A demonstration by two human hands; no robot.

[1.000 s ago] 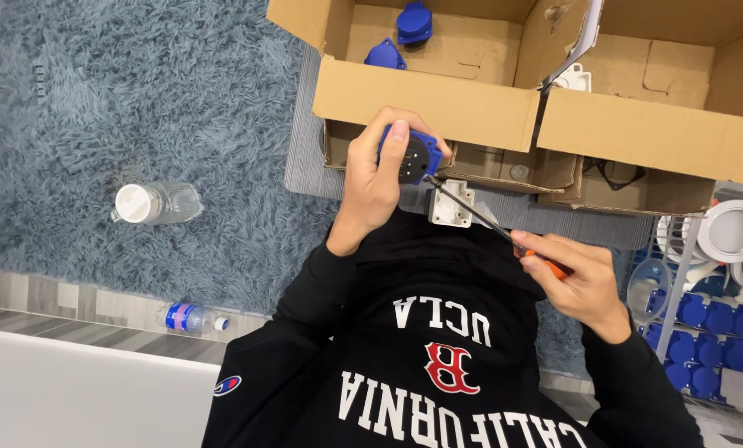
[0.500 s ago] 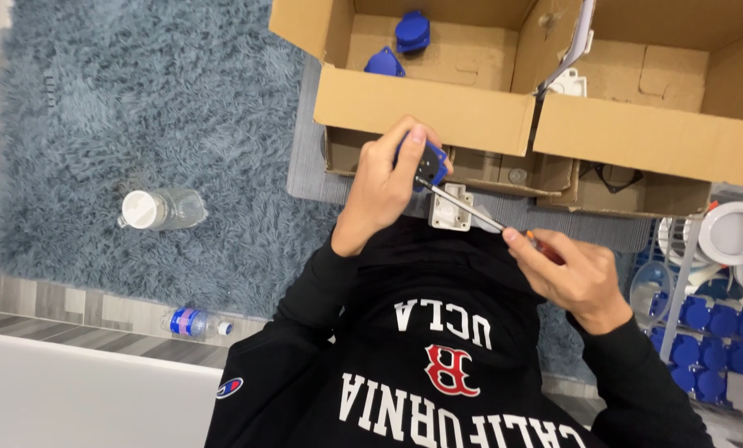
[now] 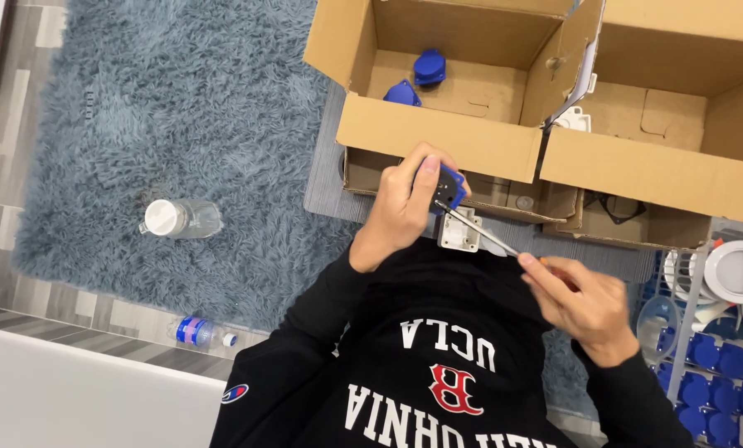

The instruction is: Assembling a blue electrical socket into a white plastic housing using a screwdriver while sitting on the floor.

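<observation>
Left hand point(image 3: 405, 207) clasps a small, light, rigid blue plastic part point(image 3: 448, 184), best held by its edges, while right hand point(image 3: 583, 303) pinches a slim, stiff screwdriver point(image 3: 479, 232) by its handle.

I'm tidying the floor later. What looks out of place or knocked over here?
One small water bottle lies on its side on the bare floor by the rug; a bigger bottle stands upright on the rug. No spill shows, and nothing else stands out.

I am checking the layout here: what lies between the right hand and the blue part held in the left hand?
In the head view, the thin metal screwdriver shaft spans from the right hand to the blue part in the left hand, passing over a small white box.
</observation>
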